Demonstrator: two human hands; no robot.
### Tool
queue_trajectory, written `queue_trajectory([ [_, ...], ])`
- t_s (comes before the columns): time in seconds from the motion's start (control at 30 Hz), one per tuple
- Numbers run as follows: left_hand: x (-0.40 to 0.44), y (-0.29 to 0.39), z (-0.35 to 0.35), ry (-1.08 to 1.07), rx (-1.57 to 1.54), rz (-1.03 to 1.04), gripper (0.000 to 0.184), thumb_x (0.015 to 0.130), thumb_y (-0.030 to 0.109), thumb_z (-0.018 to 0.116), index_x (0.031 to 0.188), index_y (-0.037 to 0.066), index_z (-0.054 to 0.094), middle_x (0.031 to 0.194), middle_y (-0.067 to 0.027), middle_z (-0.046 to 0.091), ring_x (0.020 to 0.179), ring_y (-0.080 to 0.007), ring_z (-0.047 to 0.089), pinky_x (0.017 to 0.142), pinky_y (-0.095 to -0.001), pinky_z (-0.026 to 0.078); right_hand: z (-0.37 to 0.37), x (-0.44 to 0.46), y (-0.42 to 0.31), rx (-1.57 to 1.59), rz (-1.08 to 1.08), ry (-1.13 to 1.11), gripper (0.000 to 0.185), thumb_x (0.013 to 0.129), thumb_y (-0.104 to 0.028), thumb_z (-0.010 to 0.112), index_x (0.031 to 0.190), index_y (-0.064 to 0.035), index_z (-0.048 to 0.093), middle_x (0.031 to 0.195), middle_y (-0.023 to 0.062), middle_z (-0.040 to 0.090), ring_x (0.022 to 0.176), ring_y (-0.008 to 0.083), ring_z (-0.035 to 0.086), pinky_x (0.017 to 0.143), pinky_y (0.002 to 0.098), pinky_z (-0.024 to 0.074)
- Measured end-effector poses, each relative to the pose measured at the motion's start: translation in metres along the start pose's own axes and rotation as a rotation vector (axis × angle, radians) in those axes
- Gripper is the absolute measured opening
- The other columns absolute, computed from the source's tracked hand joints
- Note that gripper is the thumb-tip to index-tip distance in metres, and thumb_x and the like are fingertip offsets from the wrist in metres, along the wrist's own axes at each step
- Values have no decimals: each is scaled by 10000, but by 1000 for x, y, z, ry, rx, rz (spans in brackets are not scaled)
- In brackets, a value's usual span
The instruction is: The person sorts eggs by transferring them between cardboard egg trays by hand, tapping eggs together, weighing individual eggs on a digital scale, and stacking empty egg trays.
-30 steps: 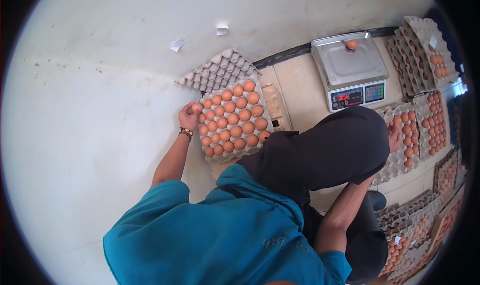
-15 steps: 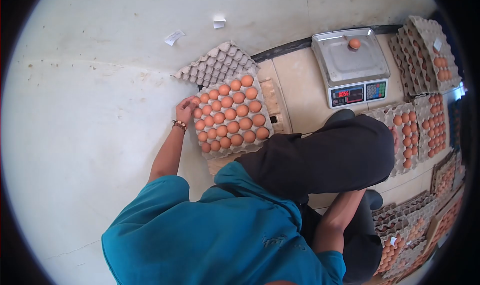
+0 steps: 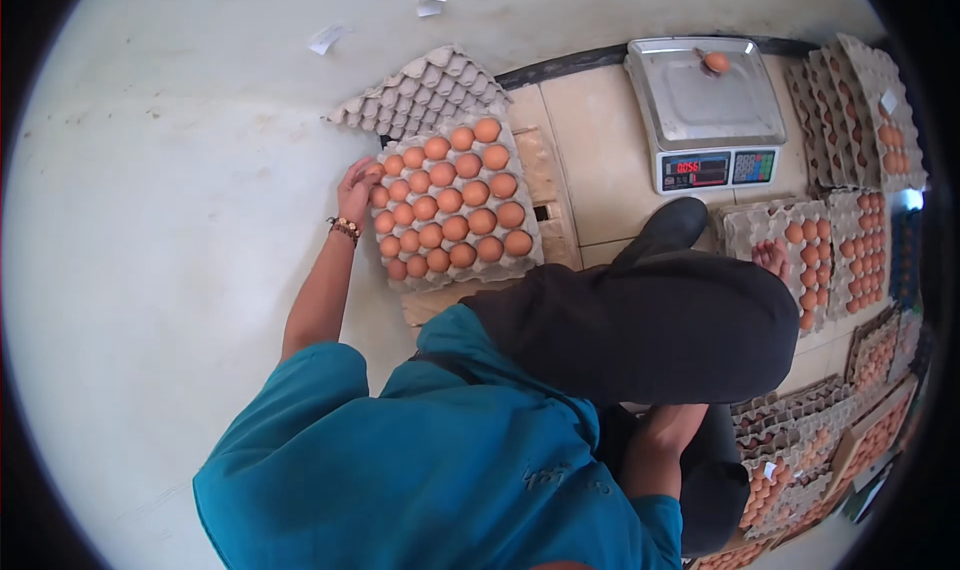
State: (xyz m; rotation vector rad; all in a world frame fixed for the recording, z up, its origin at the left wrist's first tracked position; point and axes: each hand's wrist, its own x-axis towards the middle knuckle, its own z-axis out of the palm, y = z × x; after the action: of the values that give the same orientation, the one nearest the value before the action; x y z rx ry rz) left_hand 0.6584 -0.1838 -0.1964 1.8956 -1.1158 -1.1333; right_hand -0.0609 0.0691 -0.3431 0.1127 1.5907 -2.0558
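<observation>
At the far left corner of a grey pulp egg tray (image 3: 470,276), my left hand (image 3: 356,188) has its fingers closed around a brown egg (image 3: 374,170). Rows of brown eggs (image 3: 449,200) fill this tray. Beyond my knee, my right hand (image 3: 771,258) shows only in part, its fingers curled. It is over the left side of another egg tray (image 3: 741,232), beside that tray's eggs (image 3: 809,260). Whatever the right fingers may hold cannot be made out.
A digital scale (image 3: 707,105) carries one egg (image 3: 716,62) and shows red digits. Empty stacked trays (image 3: 420,95) lean against the wall. Stacked egg trays (image 3: 850,120) line the right side. My boot (image 3: 675,228) stands on the tiles. Paper scraps (image 3: 326,40) lie beyond the trays.
My right hand has come further out from behind my knee, toward the scale. The left hand stays at the tray corner on the egg. The whole view has shifted slightly.
</observation>
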Motion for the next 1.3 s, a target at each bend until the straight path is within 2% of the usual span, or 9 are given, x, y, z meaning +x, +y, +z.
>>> queue_trajectory([
  [0.07, 17, -22, -2, 135, 130, 115, 450, 877, 112, 683, 1309, 38, 579, 1227, -132, 629, 1162, -242, 573, 993, -395, 456, 16, -17, -8, 0, -16, -48, 215, 951, -83, 624, 1140, 19, 639, 984, 152, 662, 835, 240, 670, 790, 357, 586],
  [0.13, -2, 9, 28, 326, 438, 377, 465, 854, 115, 704, 1292, 22, 579, 1262, -135, 600, 1229, -274, 523, 1053, -427, 404, 42, -40, -20, -49, -83, -9, 215, 938, -55, 630, 1138, 24, 640, 977, 153, 666, 807, 237, 677, 744, 352, 596],
  [0.2, -17, 49, 67, 305, 384, 710, 442, 861, 93, 693, 1280, 13, 577, 1258, -136, 592, 1212, -276, 538, 1061, -400, 404, 53, -47, -12, -192, -137, 39, 254, 922, -37, 655, 1171, 3, 624, 1006, 155, 668, 841, 246, 686, 757, 344, 604],
  [0.53, -48, 223, 367, -545, 390, 1298, 397, 845, 51, 660, 1239, 40, 612, 1214, -168, 627, 1130, -327, 600, 970, -382, 477, 92, -71, -60, -97, -217, 167, 192, 912, -18, 623, 1084, 64, 650, 877, 124, 686, 758, 171, 673, 705, 290, 570],
  [0.67, -23, 214, 513, -773, 415, 1283, 473, 839, 103, 639, 1302, 47, 560, 1254, -188, 602, 1146, -371, 584, 995, -423, 467, 78, -60, -68, -82, -228, 213, 193, 929, -38, 617, 1092, 61, 649, 875, 113, 683, 764, 162, 667, 710, 285, 568],
  [0.87, 22, 190, 638, -718, 700, 1347, 581, 788, 136, 668, 1349, 79, 530, 1334, -228, 523, 1181, -393, 553, 1017, -451, 463, 54, -45, -69, -61, -225, 281, 191, 942, -58, 627, 1102, 42, 656, 902, 102, 678, 777, 159, 662, 717, 283, 573],
  [1.0, 29, 185, 663, -743, 869, 1191, 537, 780, 111, 677, 1308, 109, 581, 1274, -215, 569, 1102, -388, 592, 975, -460, 489, 46, -42, -58, -50, -227, 299, 178, 943, -55, 603, 1088, 36, 653, 882, 88, 677, 763, 142, 656, 700, 271, 558],
  [1.13, 5, 174, 669, -752, 572, 1390, 439, 825, 61, 674, 1259, 108, 625, 1097, -178, 660, 1036, -356, 628, 905, -424, 522, 56, -40, -53, -48, -225, 268, 175, 936, -56, 597, 1075, 39, 642, 833, 57, 670, 729, 117, 642, 676, 243, 527],
  [1.3, -171, 169, 617, -1353, 268, 1207, 416, 835, 56, 697, 1247, 45, 640, 1132, -164, 681, 1003, -308, 677, 863, -377, 548, 92, -46, -55, -150, -236, 115, 431, 943, -134, 618, 1337, -7, 495, 1191, 156, 596, 949, 195, 637, 781, 311, 534],
])
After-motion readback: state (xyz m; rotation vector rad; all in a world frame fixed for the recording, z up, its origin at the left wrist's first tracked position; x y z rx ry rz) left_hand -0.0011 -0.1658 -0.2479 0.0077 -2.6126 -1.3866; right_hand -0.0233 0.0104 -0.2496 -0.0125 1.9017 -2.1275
